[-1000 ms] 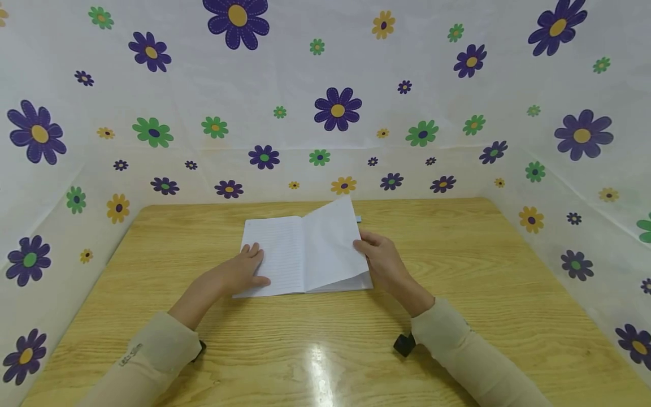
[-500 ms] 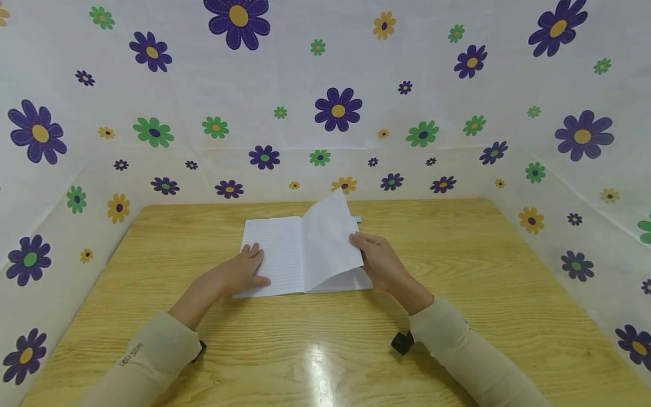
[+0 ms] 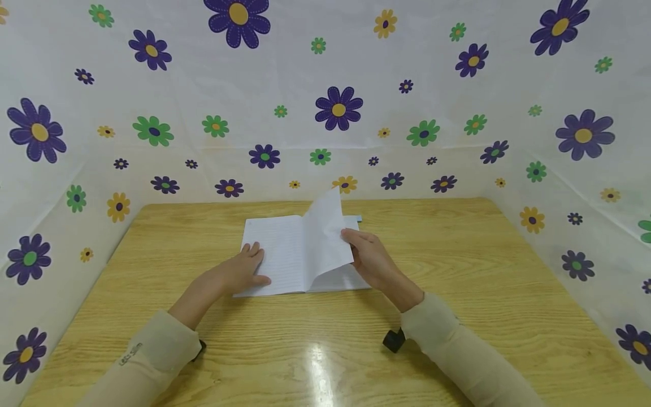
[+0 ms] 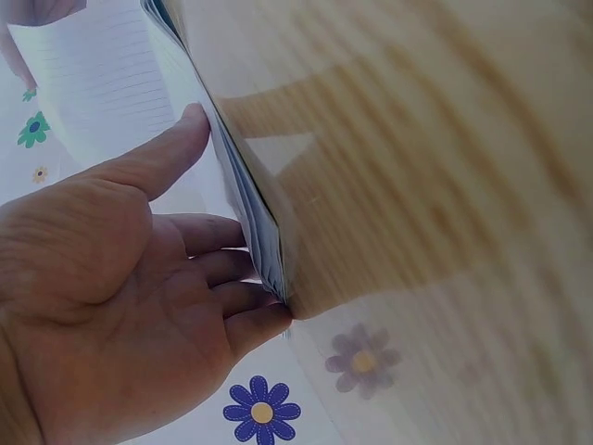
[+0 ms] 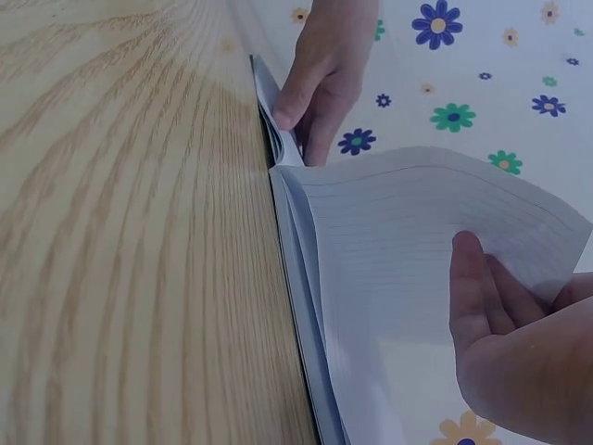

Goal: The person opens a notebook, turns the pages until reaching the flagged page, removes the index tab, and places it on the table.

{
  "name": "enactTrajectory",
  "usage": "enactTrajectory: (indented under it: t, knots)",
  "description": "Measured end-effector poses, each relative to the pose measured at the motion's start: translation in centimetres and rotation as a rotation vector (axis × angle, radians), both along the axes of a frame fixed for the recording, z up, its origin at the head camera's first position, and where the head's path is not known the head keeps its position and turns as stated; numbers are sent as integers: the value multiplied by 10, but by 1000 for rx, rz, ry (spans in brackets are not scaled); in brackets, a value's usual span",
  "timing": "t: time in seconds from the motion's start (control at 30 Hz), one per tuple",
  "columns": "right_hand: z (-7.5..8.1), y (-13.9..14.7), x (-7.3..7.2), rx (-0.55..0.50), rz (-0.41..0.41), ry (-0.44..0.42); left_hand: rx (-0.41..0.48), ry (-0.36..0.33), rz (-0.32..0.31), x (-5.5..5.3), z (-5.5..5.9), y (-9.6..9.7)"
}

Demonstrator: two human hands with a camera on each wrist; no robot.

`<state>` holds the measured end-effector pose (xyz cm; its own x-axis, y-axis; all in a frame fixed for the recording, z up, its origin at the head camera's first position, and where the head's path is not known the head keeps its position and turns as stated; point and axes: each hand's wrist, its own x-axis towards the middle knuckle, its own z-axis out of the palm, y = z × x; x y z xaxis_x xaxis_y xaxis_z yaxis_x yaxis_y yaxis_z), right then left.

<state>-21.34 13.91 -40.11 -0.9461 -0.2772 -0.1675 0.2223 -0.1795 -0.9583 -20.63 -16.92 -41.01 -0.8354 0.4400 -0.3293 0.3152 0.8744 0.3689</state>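
Observation:
A notebook (image 3: 277, 257) with lined pages lies spread on the table in the head view. My left hand (image 3: 239, 274) rests on its left page, thumb apart and fingers extended; from the left wrist, the same hand (image 4: 120, 278) spans the edge of the page stack (image 4: 255, 222). At the outer edge of one raised page (image 3: 324, 243), my right hand (image 3: 376, 263) pinches the sheet between thumb and fingers. That page stands up in a curve from the spine, and its lined underside (image 5: 371, 232) shows in the right wrist view. More pages lie flat beneath it.
The wooden table (image 3: 285, 350) stretches around the notebook on all sides. White cloth (image 3: 396, 113) printed with flowers encloses the back and both sides. A small blue tab (image 3: 359, 219) sticks out at the notebook's far right corner.
The right hand has moved left with the pinched page, which has lifted and curved more steeply toward the spine. More of the page beneath now shows. The left hand stays in place.

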Motion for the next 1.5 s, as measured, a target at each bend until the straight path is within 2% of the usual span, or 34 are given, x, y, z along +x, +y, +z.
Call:
enactTrajectory:
  t: [0.2, 0.47, 0.87, 1.27, 1.4, 1.5]
  knots:
    - [-2, -7, -3, -26, 21, 26, 7, -7, -1, 2, 3, 1]
    - [-1, -18, -4, -25, 10, 51, -8, -4, 4, -1, 0, 1]
    - [-6, -32, -7, -82, 46, 74, -3, 3, -3, -3, 2, 0]
    - [-9, -45, -6, -110, 99, 125, 22, 149, -44, -8, -3, -9]
    - [-13, -50, -7, -136, 117, 124, 13, 207, -33, -9, -6, -13]
    - [-16, -53, -8, -145, 127, 130, 40, 236, -5, -10, -5, -17]
